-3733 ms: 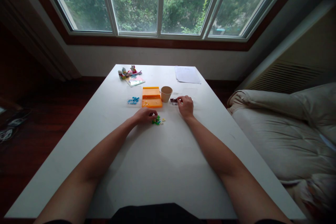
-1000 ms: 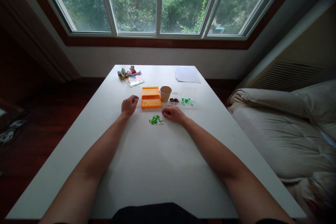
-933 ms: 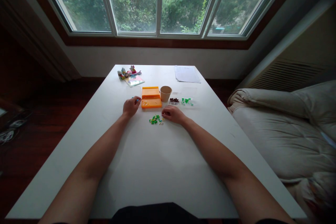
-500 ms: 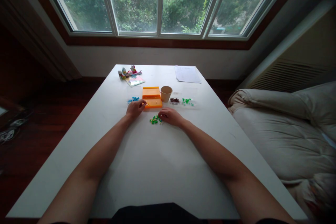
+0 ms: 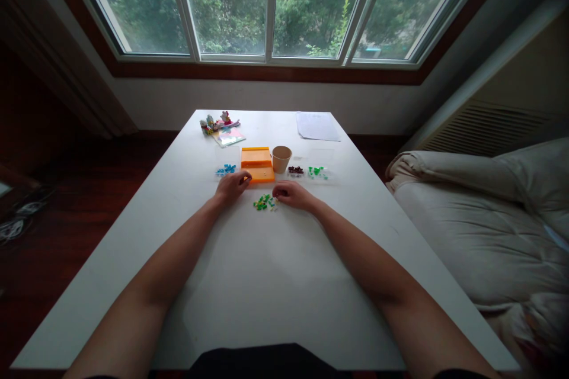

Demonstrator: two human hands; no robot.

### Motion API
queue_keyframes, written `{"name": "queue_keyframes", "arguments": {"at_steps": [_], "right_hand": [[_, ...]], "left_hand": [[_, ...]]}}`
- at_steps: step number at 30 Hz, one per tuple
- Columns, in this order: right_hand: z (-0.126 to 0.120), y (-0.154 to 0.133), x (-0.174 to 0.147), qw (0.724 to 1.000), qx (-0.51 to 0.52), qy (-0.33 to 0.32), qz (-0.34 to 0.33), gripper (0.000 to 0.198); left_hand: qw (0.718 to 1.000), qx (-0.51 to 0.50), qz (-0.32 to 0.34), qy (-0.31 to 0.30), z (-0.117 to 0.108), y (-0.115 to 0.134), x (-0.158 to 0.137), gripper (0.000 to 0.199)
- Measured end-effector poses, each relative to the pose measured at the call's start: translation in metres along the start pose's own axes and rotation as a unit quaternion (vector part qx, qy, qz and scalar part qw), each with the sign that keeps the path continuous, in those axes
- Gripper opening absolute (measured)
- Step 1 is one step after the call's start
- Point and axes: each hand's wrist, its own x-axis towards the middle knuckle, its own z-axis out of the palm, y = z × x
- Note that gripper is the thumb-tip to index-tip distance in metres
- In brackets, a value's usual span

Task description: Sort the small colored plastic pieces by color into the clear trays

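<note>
My left hand (image 5: 233, 185) is closed, its fingertips pinched together at the front left corner of an open orange plastic case (image 5: 262, 174). Whatever sits between those fingers is too small to make out. Just right of a loose pile of small green and yellow pieces (image 5: 262, 202), my right hand (image 5: 293, 194) rests low over the table with curled fingers. Its fingertips hide anything they may hold. A few pale bits lie at the pile's right side, by my right fingers. Some tiny bits also show inside the orange case.
Beside the case stands a brown paper cup (image 5: 281, 160). Clear trays hold blue pieces (image 5: 226, 170), dark brown pieces (image 5: 296, 171) and green pieces (image 5: 317, 172). Small figurines (image 5: 217, 123), a shiny card (image 5: 230, 137) and paper sheets (image 5: 317, 125) lie on the far white table (image 5: 267, 284).
My left hand has shifted slightly right along the case's front edge. My right hand has drawn back a little to the right, uncovering more of the pile.
</note>
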Motion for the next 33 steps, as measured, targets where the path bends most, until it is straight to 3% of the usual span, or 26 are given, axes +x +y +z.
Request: {"name": "queue_keyframes", "arguments": {"at_steps": [8, 19, 33], "right_hand": [[0.006, -0.024, 0.002, 0.996, -0.03, -0.002, -0.085, 0.012], [0.021, -0.031, 0.005, 0.985, -0.157, 0.0, -0.069, 0.009], [0.02, -0.036, 0.005, 0.986, -0.139, -0.025, -0.091, 0.011]], "left_hand": [[1.0, 0.003, 0.007, -0.005, 0.0, 0.0, -0.001, 0.027], [1.0, -0.01, 0.007, 0.009, 0.0, -0.002, -0.001, 0.029], [1.0, -0.014, 0.016, 0.022, 0.0, -0.001, -0.001, 0.025]]}}
